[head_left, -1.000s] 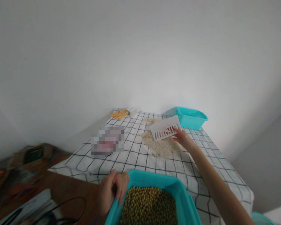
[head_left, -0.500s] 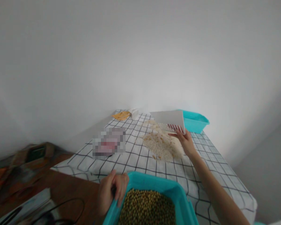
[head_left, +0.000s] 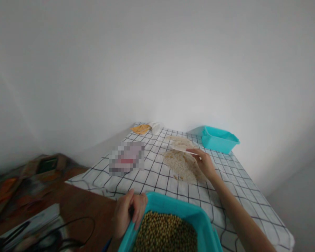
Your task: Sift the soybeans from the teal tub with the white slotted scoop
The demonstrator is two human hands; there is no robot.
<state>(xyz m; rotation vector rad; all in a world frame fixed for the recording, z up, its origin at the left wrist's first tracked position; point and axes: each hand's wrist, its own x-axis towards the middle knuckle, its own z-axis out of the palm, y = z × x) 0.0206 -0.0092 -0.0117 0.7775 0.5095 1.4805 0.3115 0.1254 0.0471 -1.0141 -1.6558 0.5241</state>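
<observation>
My left hand is closed over the left rim of a turquoise plastic bin. Round greenish-brown beans fill its lower part. My right arm reaches across the table, and my right hand pinches a thin white slotted panel by its near right edge. From here the panel appears nearly edge-on, tilted flat just above a spread pile of pale, rice-like grains. Small yellowish bits are scattered in that pile.
A second turquoise bin stands at the back right of the checked tablecloth. Yellow cloth and white crumpled material lie at the far left corner. A pixelated pinkish item is nearer. Boxes and cables clutter the floor at left.
My right hand has turned the white panel from upright, with its slots showing, to nearly flat over the grains. The back bin is now uncovered. My left hand keeps its hold.
</observation>
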